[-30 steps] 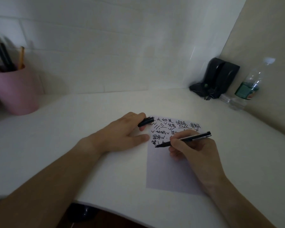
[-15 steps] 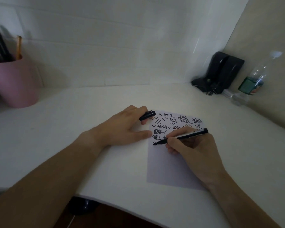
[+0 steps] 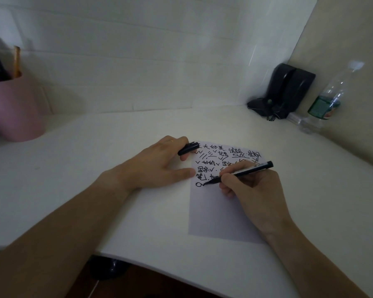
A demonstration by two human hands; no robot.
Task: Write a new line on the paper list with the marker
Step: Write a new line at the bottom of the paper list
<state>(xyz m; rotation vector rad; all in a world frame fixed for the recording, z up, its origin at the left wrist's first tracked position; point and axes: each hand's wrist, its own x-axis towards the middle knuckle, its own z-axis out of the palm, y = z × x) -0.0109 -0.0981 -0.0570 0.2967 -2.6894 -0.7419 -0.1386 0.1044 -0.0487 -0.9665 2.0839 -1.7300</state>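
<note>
A white paper list (image 3: 211,214) lies on the white desk (image 3: 91,179), its upper part filled with black handwriting and its lower part blank. My right hand (image 3: 252,188) grips a black marker (image 3: 243,172), whose tip touches the paper at its left edge beside a small fresh circle mark. My left hand (image 3: 157,164) rests flat on the desk at the paper's left edge, thumb against the sheet, and holds the black marker cap (image 3: 187,148) between its fingers.
A pink cup (image 3: 15,108) with pens stands at the far left. A black device (image 3: 286,93) and a clear water bottle (image 3: 325,102) sit in the far right corner. The desk's curved front edge runs close below my forearms.
The marker tip has moved down and left to a new row under the handwriting, where a small circle has appeared. My left hand has stayed in place.
</note>
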